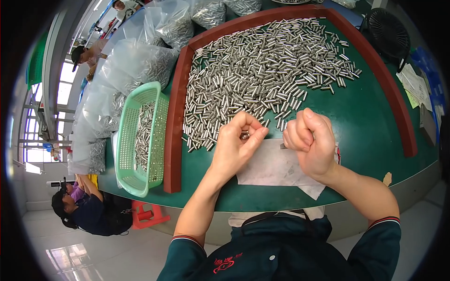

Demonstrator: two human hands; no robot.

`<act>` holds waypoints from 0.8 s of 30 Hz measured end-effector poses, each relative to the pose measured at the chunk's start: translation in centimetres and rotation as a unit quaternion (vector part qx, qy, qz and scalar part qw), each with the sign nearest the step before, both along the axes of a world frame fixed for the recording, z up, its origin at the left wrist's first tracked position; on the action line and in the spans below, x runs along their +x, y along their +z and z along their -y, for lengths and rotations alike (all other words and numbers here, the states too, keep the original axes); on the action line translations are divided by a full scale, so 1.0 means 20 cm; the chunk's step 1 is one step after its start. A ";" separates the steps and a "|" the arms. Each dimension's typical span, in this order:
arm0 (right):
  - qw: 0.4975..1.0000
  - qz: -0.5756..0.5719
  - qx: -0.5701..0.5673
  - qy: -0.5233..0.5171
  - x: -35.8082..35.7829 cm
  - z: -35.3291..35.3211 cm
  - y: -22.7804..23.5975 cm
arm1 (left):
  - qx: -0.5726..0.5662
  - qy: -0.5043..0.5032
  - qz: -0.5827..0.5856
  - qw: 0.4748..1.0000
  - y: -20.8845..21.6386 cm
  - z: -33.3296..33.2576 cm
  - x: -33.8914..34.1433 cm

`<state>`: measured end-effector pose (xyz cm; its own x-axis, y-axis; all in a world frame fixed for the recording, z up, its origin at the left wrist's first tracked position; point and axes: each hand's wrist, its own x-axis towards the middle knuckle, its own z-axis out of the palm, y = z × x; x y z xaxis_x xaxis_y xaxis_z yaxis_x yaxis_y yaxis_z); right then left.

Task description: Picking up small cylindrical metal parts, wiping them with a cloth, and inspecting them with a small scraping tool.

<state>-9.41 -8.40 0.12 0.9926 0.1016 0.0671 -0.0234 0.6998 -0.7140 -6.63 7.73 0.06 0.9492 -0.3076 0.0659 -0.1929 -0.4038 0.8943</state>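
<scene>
Over the front of a green work table, my left hand (236, 149) is closed, its thumb and fingers curled around shiny metal pins (244, 136) that show in the palm. To its right, my right hand (311, 143) is curled into a fist. By its lower fingers a short grey piece (282, 146) pokes out; whether it is gripped or lies behind cannot be made out. Under both hands a stained whitish cloth (267, 166) is spread. Just beyond them lies a wide heap of short silvery metal pins (262, 70), with loose ones scattered at its near edge.
A dark red wooden frame (174, 126) borders the heap. Left of it stands a light green perforated basket (154, 164) holding pins. Clear plastic bags (140, 65) of metal parts line the left and back. A black fan (388, 35) sits at far right. Other people are at left.
</scene>
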 end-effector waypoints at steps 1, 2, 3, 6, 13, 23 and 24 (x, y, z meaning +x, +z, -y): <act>1.000 -0.002 0.001 -0.002 0.00 -0.01 0.00 | 0.046 -0.007 0.014 0.999 0.01 0.01 -0.02; 1.000 -0.001 -0.012 -0.014 0.00 -0.01 0.00 | 0.051 -0.026 0.030 0.998 0.00 0.02 -0.04; 0.999 0.000 -0.026 -0.024 0.00 -0.02 0.01 | 0.056 -0.044 0.046 0.996 0.00 0.02 -0.06; 0.999 0.010 -0.030 -0.025 0.01 -0.01 0.00 | 0.186 -0.053 0.091 0.977 0.02 0.03 -0.09; 1.000 0.019 0.017 -0.018 -0.01 -0.02 0.01 | 0.220 -0.114 0.007 0.969 0.08 -0.04 -0.08; 1.000 0.016 0.017 0.013 -0.01 -0.04 -0.02 | 0.187 -0.108 0.042 0.975 0.05 -0.02 -0.09; 1.000 0.016 0.021 0.012 -0.01 -0.04 -0.02 | 0.188 -0.107 0.042 0.975 0.05 -0.02 -0.09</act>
